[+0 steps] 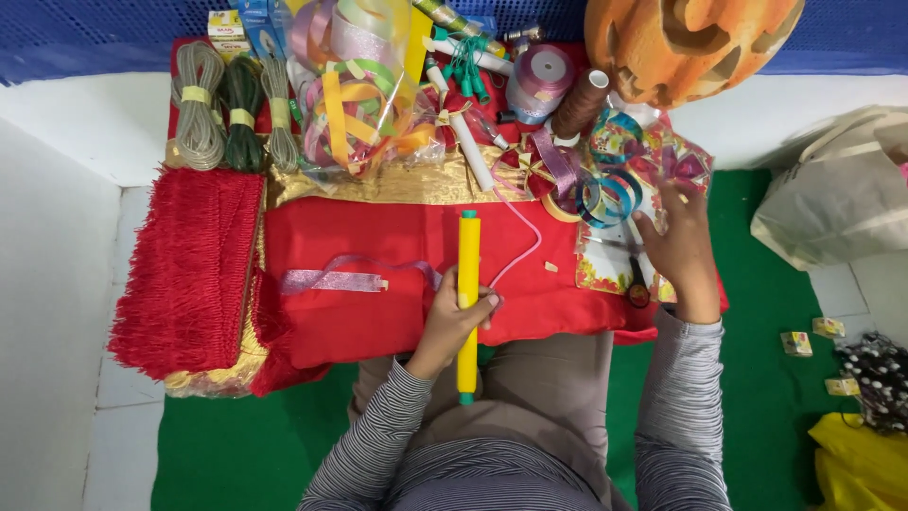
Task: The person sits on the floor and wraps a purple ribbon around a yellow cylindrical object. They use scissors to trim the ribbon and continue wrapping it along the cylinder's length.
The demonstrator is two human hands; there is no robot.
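My left hand (456,320) grips a long yellow stick-shaped tool with green ends (467,274), held upright over the red cloth (378,237). A thin pink cord (526,241) runs from near that hand up to the craft pile. A purple glitter ribbon (331,280) lies flat on the cloth to the left. My right hand (676,241) rests, fingers spread, on a patterned paper sheet (605,265) beside several coloured bangles (610,194). Whether it grips anything is hidden.
Red fringe trim (189,270) lies at left. Cord bundles (232,109), a clear bag of ribbons (355,95), ribbon spools (541,71) and a brown thread spool (579,102) sit at the back. An orange pumpkin (690,43), white bag (837,189), small boxes (797,343) are right.
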